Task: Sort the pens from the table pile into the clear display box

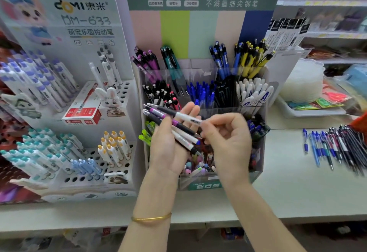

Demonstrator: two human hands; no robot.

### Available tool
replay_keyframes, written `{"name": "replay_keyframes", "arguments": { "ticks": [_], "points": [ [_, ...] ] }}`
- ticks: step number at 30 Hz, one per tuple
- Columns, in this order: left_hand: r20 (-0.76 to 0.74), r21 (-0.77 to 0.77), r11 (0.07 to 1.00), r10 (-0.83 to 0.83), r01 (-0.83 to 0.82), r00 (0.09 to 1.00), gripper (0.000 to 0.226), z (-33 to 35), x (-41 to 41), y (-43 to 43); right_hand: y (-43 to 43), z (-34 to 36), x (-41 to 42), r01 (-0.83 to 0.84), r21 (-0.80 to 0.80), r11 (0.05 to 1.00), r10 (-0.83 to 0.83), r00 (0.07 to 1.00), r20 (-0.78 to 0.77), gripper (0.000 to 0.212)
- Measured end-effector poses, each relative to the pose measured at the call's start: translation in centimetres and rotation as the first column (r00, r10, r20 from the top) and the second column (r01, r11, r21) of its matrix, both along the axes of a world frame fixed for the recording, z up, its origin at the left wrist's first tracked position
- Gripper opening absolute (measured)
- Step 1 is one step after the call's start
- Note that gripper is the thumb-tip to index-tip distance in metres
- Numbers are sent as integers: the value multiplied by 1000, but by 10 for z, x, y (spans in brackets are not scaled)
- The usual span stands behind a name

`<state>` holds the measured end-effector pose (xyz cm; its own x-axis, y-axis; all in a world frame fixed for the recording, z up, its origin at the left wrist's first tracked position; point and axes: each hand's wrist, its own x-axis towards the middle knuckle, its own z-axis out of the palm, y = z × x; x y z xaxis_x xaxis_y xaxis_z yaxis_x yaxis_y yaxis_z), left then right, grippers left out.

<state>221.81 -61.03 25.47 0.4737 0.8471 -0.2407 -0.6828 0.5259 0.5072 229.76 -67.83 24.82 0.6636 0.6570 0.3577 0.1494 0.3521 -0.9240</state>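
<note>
Head view: The left grip (168, 146) is raised palm-up in front of the box (200, 184). It clasps a bundle (179, 132) of pens across the palm, with the thumb laid over them and the fingers stretched out behind. The bundle mixes black, purple and white barrels, tips pointing right.

The right grip (226, 138) is just beside it, fingertips pinching the right end of a white pen (178, 115). That pen lies on top of the bundle, against the left fingers.

The box stands at the middle of the counter (297, 192), towards its back edge. Its rear cells hold purple, teal, blue and yellow pens; the next row holds black, blue, black and white ones.

The pile (337, 146) of loose pens lies near the counter's right edge, well apart from the box. A tray (309, 113) sits behind it.

A white stand (127, 93) of pens fills the counter's left end, with a red carton (83, 115) on it. A gold bangle (151, 218) circles the left wrist.
</note>
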Motion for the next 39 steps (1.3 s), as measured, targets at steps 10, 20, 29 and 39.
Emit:
{"name": "replay_keyframes", "arguments": {
  "ticks": [10, 20, 29, 39],
  "points": [
    [-221, 15, 938, 340, -346, 914, 23, 5, 4, -2, -8, -18, -15, -154, -170, 973, 191, 954, 229, 37],
    [-407, 124, 841, 527, -526, 746, 2, 6, -17, 11, 9, -4, -31, -296, -163, 941, 267, 947, -177, 13],
    [-409, 107, 958, 288, -268, 866, 39, -1, -40, 25, 43, 27, -3, -58, -58, 997, 67, 985, 161, 10],
    [-292, 101, 988, 141, -116, 946, 23, -5, -58, 35, 81, 60, 18, -14, -138, 990, 129, 449, 884, 5]
  ]
}}
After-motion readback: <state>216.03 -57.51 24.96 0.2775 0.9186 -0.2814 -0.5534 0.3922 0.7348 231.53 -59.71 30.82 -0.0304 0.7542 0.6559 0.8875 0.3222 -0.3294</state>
